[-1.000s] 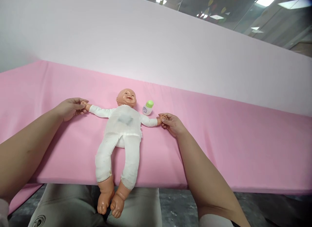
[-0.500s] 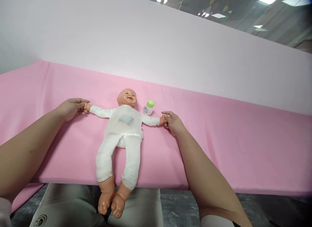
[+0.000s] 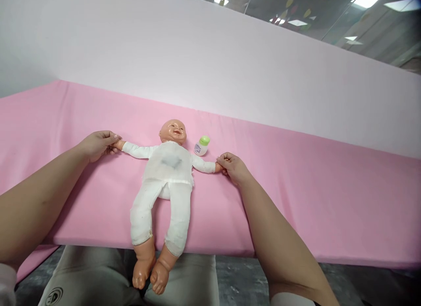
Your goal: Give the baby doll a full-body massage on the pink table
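A baby doll [image 3: 168,165] with a white cloth body lies on its back, its arms stretched out to both sides. My left hand [image 3: 100,145] is closed around the doll's hand at the left. On the other side, my right hand [image 3: 233,166] pinches the doll's other hand between thumb and fingers. Beside the doll's head is a small clear bottle [image 3: 201,147] with a green cap and a printed label; neither hand touches it. The doll's feet [image 3: 153,268] hang past the front edge over my lap.
Pink cloth [image 3: 312,201] covers the table under the doll. A white wall or panel [image 3: 210,56] rises behind it, with a glass pane [image 3: 296,16] reflecting ceiling lights above. My legs [image 3: 88,275] are below the table's front edge, over a dark grey floor [image 3: 243,279].
The fingers of both hands have closed in more tightly on the doll's hands. The doll and the bottle keep their places, apart from a slight shift of the whole view.
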`<state>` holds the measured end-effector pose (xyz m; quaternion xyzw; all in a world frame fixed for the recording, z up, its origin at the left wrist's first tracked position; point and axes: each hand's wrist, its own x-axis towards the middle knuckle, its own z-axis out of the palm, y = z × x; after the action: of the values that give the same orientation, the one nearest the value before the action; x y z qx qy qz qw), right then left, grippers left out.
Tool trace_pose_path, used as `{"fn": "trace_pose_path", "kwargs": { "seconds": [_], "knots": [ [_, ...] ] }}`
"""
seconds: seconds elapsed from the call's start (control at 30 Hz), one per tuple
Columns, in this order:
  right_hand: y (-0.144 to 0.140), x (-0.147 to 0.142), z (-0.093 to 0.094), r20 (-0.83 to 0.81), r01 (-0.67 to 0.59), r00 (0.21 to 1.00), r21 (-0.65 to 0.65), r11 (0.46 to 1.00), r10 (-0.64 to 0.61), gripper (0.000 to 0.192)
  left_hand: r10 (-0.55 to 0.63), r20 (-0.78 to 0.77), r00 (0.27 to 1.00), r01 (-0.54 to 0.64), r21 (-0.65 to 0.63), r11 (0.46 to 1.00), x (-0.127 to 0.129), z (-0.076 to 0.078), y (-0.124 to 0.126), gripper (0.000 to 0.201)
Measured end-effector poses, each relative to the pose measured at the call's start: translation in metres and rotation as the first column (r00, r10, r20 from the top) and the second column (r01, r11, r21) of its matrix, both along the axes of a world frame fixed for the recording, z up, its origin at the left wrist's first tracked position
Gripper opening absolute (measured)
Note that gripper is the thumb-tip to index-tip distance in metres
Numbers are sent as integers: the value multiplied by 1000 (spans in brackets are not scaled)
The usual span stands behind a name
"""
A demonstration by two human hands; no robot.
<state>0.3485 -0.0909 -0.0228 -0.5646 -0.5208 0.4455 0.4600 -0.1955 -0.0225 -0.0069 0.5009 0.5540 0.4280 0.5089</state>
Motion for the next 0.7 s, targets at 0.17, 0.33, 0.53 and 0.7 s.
{"fn": "trace_pose_path", "kwargs": {
  "seconds": [0.17, 0.33, 0.53, 0.7],
  "knots": [
    [4, 0, -4, 67, 54, 996, -1, 999, -54, 44, 39, 33, 999, -38, -27, 999, 7, 7, -4, 25],
    [2, 8, -2, -93, 15, 996, -41, 999, -19, 46, -1, 93, 996, 3, -15, 1000, 7, 10, -8, 39],
    [-4, 9, 4, -168, -90, 983, -60, 994, 79, 51, -29, 87, 996, 26, 41, 999, 3, 4, -6, 39],
    [2, 3, -2, -61, -17, 998, -39, 999, 15, 45, 33, 62, 998, -34, 16, 999, 9, 5, -7, 25]
  ]
}}
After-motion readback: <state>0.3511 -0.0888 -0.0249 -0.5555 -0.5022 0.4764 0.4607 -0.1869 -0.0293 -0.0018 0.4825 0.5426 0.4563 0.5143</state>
